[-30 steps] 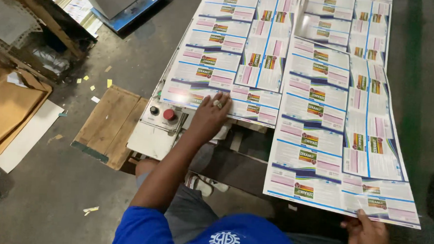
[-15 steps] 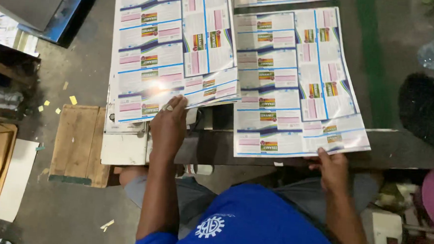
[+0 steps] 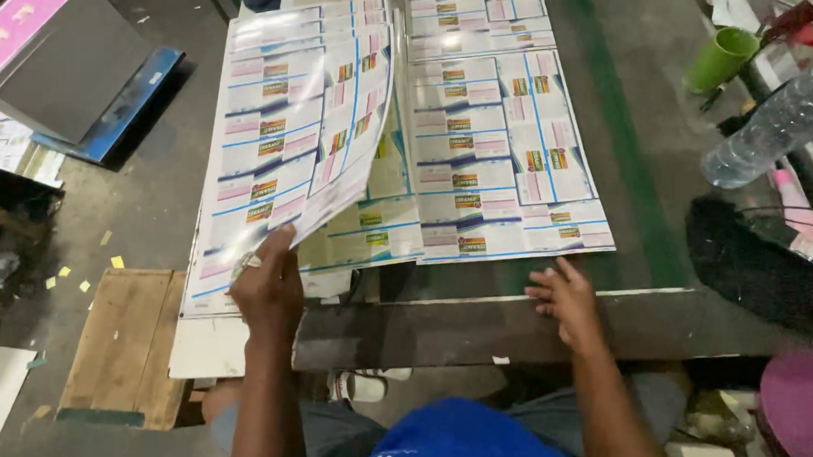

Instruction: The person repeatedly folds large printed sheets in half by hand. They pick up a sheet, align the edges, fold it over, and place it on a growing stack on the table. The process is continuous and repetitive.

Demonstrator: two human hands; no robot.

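Note:
My left hand (image 3: 269, 282) grips the near corner of a glossy printed sheet (image 3: 351, 133) and lifts it, so the sheet curls up off the left stack of printed sheets (image 3: 247, 174). My right hand (image 3: 562, 297) rests flat and open on the dark table edge (image 3: 476, 320), just below the right stack of printed sheets (image 3: 498, 159). Every sheet carries rows of small white and blue labels with coloured patches. My blue shirt shows at the bottom of the head view.
A wooden pallet (image 3: 122, 343) lies on the floor at lower left. A slanted grey board (image 3: 62, 71) stands at upper left. At the right are a green cup (image 3: 720, 58), a clear plastic bottle (image 3: 783, 114) and a black bag (image 3: 766, 266).
My left hand has taken hold of a sheet and raised its corner off the left stack. My right hand has slid from the right stack's edge onto the table edge.

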